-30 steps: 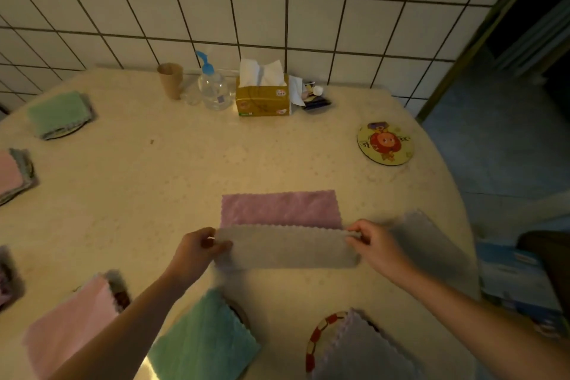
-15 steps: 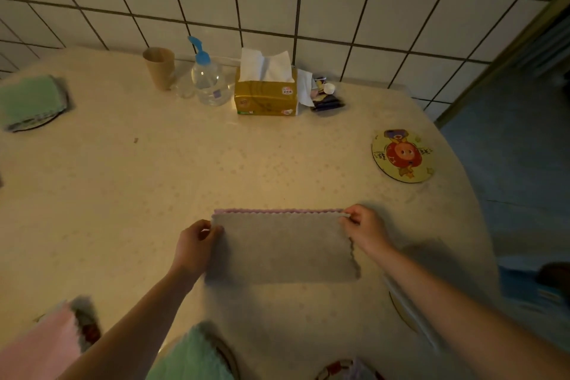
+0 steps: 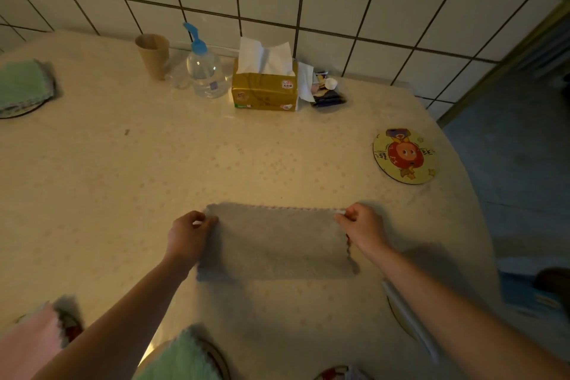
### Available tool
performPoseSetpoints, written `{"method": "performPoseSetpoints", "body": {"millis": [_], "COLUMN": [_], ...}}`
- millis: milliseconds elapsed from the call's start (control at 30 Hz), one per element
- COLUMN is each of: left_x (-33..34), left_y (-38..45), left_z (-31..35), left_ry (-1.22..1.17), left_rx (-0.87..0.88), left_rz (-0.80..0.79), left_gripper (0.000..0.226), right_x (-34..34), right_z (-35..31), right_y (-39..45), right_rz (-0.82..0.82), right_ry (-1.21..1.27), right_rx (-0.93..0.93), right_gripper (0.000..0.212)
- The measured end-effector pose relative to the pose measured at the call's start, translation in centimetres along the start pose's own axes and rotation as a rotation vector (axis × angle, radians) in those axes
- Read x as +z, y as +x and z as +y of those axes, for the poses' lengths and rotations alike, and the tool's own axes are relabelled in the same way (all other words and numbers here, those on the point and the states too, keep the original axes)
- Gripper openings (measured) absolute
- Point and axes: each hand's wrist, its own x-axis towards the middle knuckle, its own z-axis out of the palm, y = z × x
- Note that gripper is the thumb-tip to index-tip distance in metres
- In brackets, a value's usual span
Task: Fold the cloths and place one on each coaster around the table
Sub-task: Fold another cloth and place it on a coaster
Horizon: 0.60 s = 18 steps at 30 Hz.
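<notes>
White wall tiles with dark grout fill the top of the frame, and below them sits a speckled cream counter [image 3: 123, 182]. A grey cloth [image 3: 277, 241], folded in half with a pink edge peeking along its far side, is laid flat at centre frame. Its far left corner is pinched by the left hand [image 3: 188, 233], its far right corner by the right hand [image 3: 361, 225]. A bare cartoon coaster [image 3: 404, 156] is seen at right, well apart. A green cloth [image 3: 21, 83] rests on a coaster upper left. A tissue box [image 3: 265, 91], pump bottle [image 3: 205, 69] and paper cup [image 3: 153, 54] are lined up by the wall.
</notes>
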Motion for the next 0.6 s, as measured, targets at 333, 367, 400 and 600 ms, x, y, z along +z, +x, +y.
{"method": "performPoseSetpoints", "body": {"millis": [333,367,400,600], "left_x": [-1.6,-1.6,-1.7,0.3], "left_y": [-3.2,-3.9,-4.5,-7.9], "left_z": [1.1,1.2,1.0,-2.4], "left_ry": [-0.013,0.029,0.083,0.532], "left_rx": [0.003,0.039,0.083,1.079], "left_rz": [-0.156,-0.17,-0.149,-0.096], "left_gripper": [0.06,0.066,0.072,0.031], "right_x": [-0.4,-0.5,-0.7,0.1], "right_z": [-0.5,-0.6,-0.8,0.5], "right_y": [-1.2,-1.6,-2.4,-9.8], "right_rz": [0.048,0.057,0.077,-0.077], "right_ry": [0.103,0.137,0.142,-0.396], "right_rx": [-0.017,-0.022,-0.055,-0.657], "right_gripper": [0.018,0.024,0.029,0.037]}}
